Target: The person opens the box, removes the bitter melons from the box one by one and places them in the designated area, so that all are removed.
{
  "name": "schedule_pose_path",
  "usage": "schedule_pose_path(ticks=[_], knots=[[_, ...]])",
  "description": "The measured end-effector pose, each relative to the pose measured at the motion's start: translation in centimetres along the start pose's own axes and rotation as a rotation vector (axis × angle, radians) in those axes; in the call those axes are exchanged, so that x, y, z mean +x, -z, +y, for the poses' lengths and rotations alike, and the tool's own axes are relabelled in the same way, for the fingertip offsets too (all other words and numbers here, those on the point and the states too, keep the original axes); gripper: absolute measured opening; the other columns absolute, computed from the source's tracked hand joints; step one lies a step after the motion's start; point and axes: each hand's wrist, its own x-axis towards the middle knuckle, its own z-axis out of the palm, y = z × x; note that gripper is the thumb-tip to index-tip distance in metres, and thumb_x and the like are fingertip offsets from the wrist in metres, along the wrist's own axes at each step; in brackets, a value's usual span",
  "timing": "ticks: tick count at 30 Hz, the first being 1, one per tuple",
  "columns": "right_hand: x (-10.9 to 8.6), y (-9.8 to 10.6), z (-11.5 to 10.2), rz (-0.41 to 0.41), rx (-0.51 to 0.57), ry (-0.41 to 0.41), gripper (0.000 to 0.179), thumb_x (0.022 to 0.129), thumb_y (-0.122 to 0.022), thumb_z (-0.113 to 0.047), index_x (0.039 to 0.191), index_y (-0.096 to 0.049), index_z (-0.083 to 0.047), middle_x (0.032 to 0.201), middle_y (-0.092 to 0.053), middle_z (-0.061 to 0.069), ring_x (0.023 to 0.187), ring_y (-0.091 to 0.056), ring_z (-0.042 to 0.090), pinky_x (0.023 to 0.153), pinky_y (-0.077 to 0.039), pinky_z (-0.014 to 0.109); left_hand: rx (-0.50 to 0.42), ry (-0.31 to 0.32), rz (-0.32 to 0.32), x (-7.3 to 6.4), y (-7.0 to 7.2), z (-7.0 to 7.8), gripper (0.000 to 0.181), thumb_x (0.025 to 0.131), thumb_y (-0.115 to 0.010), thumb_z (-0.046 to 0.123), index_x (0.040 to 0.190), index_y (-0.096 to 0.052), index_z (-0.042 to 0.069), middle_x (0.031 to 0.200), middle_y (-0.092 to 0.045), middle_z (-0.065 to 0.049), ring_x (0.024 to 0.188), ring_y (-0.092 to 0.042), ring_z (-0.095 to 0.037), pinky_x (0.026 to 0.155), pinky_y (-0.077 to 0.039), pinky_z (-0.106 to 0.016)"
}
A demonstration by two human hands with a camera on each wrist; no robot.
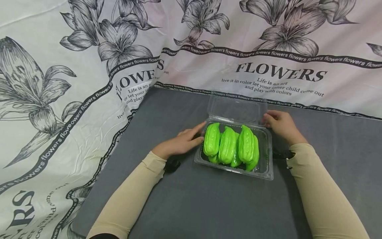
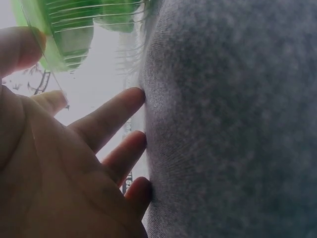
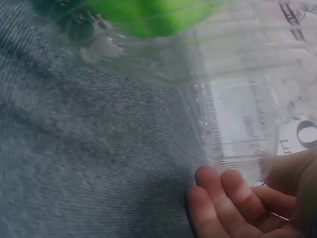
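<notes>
A clear plastic clamshell box (image 1: 232,170) lies on the table with its lid (image 1: 235,108) raised at the back. Inside it are several bright green, ribbed pieces with pointed, curved tips (image 1: 228,144), piled in layers; they resemble peppers or starfruit. My left hand (image 1: 185,141) rests at the box's left side with its fingers extended, thumb and index finger at the wall. In the left wrist view the other fingertips touch the grey surface. My right hand (image 1: 282,124) pinches the lid's right edge between thumb and curled fingers; the right wrist view shows the lid corner (image 3: 237,119) there.
A dark grey cloth (image 1: 185,192) covers the table under the box. White fabric with printed flowers and lettering (image 1: 194,71) hangs behind it and along the left. Dark bands with small devices sit at both wrists.
</notes>
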Motion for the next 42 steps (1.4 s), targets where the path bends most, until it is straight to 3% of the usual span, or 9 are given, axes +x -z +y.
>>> schedule_pose_path(ticks=[7,12,14,22,27,30,33,39,42], knots=[[-0.2,-0.6,0.4,0.004,0.160,-0.043,0.056,0.115,-0.045,-0.027,0.148,-0.046,0.018,0.116,-0.071,0.031,0.078,-0.061,-0.012,0.074,-0.053,0.011,-0.008,0.017,-0.007,-0.2,-0.2,-0.1,0.068,0.114,-0.039,0.045,0.171,-0.004,0.032,0.163,-0.042,-0.013,0.156,-0.025,-0.038,0.124,-0.016,-0.064],[-0.6,-0.5,0.7,0.029,0.287,-0.092,0.061,0.114,-0.046,-0.034,0.151,-0.045,0.015,0.094,-0.070,-0.012,0.084,-0.063,-0.010,0.078,-0.053,0.011,-0.019,0.018,-0.013,0.0,-0.1,-0.2,0.068,0.114,-0.037,0.048,0.171,-0.003,0.034,0.164,-0.041,-0.012,0.157,-0.023,-0.037,0.125,-0.012,-0.064],[-0.7,-0.5,0.8,0.052,0.318,-0.118,0.066,0.113,-0.046,-0.041,0.153,-0.045,0.013,0.092,-0.065,-0.021,0.086,-0.063,-0.009,0.079,-0.053,0.011,-0.022,0.018,-0.011,0.0,0.1,-0.1,0.068,0.114,-0.037,0.048,0.171,-0.003,0.036,0.165,-0.040,-0.011,0.158,-0.021,-0.036,0.125,-0.010,-0.064],[-2.3,-0.8,0.6,0.125,0.400,-0.216,0.080,0.111,-0.040,-0.053,0.158,-0.035,0.012,0.120,-0.059,0.005,0.091,-0.062,-0.008,0.082,-0.054,0.011,-0.045,0.024,-0.028,-0.1,0.2,0.0,0.069,0.114,-0.039,0.048,0.171,-0.003,0.036,0.167,-0.037,-0.012,0.159,-0.017,-0.038,0.125,-0.013,-0.065],[-4.0,-0.5,-1.0,0.224,0.262,-0.203,0.072,0.110,-0.044,-0.053,0.158,-0.045,0.001,0.137,-0.060,0.019,0.098,-0.059,-0.002,0.085,-0.053,0.019,-0.094,0.038,-0.024,-0.2,0.0,-0.1,0.068,0.113,-0.040,0.049,0.170,-0.003,0.039,0.168,-0.034,-0.013,0.160,-0.016,-0.037,0.125,-0.016,-0.063],[-5.2,0.4,-2.5,0.261,0.179,-0.180,0.069,0.108,-0.047,-0.054,0.156,-0.051,-0.004,0.144,-0.059,0.021,0.107,-0.058,0.009,0.087,-0.048,0.026,-0.121,0.050,-0.018,-0.3,0.0,-0.3,0.068,0.113,-0.040,0.050,0.170,-0.004,0.040,0.167,-0.034,-0.014,0.159,-0.019,-0.035,0.125,-0.021,-0.061],[-6.5,1.5,-3.8,0.233,0.129,-0.158,0.070,0.108,-0.047,-0.056,0.156,-0.052,-0.006,0.146,-0.059,0.020,0.118,-0.057,0.020,0.093,-0.047,0.035,-0.133,0.047,-0.018,-0.3,-0.1,-0.2,0.069,0.113,-0.041,0.049,0.170,-0.004,0.039,0.166,-0.035,-0.015,0.158,-0.021,-0.035,0.124,-0.023,-0.059],[-8.6,2.9,-5.8,0.077,0.001,-0.062,0.071,0.109,-0.048,-0.055,0.156,-0.050,-0.002,0.150,-0.055,0.027,0.135,-0.051,0.048,0.100,-0.044,0.066,-0.139,0.026,-0.028,-0.2,-0.2,0.3,0.069,0.113,-0.041,0.048,0.171,-0.004,0.036,0.168,-0.033,-0.016,0.159,-0.021,-0.035,0.125,-0.023,-0.058],[-9.4,2.9,-7.0,0.011,-0.043,-0.014,0.068,0.109,-0.050,-0.052,0.154,-0.051,-0.001,0.148,-0.057,0.028,0.133,-0.053,0.049,0.099,-0.045,0.068,-0.144,0.021,-0.025,-0.1,-0.2,0.6,0.069,0.114,-0.041,0.046,0.171,-0.004,0.035,0.168,-0.032,-0.017,0.158,-0.023,-0.035,0.125,-0.024,-0.057]])
